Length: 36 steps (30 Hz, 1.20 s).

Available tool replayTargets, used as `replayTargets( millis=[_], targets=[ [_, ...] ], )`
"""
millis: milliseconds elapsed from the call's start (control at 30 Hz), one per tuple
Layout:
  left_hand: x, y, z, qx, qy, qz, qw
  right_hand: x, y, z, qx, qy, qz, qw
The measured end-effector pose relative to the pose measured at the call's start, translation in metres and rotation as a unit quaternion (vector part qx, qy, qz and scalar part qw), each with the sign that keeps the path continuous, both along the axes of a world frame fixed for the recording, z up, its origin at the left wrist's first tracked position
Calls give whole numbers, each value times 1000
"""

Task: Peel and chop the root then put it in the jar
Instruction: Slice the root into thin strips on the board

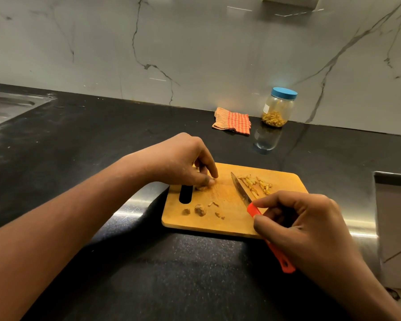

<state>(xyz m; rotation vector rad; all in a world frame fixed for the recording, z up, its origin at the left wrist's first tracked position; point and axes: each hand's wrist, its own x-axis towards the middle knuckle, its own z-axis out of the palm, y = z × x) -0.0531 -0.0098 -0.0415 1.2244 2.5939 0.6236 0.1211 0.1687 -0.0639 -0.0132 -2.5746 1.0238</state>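
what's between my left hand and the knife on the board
Only bare wood of the cutting board, in the head view. The left hand holds a root piece; the right hand holds the knife.

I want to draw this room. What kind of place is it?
Probably a kitchen. A steel sink sits in the dark counter, and a wooden cutting board holds chopped root while the right hand holds a knife.
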Motion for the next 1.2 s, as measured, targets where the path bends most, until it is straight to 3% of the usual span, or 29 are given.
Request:
replayTargets(
  millis=[233,433,700,1200],
  targets=[
    [5,8,-6,36,-5,38,999,4,-1,-3,-10,7,10,1000],
    [15,25,-20,87,82,86,989,4,-1,-2,-10,13,6,1000],
    [2,5,-1,10,-26,23,999,4,0,-3,-8,8,-1,1000],
    [0,7,-10,74,-31,14,997,2,-5,0,-6,13,4,1000]
  ],
)
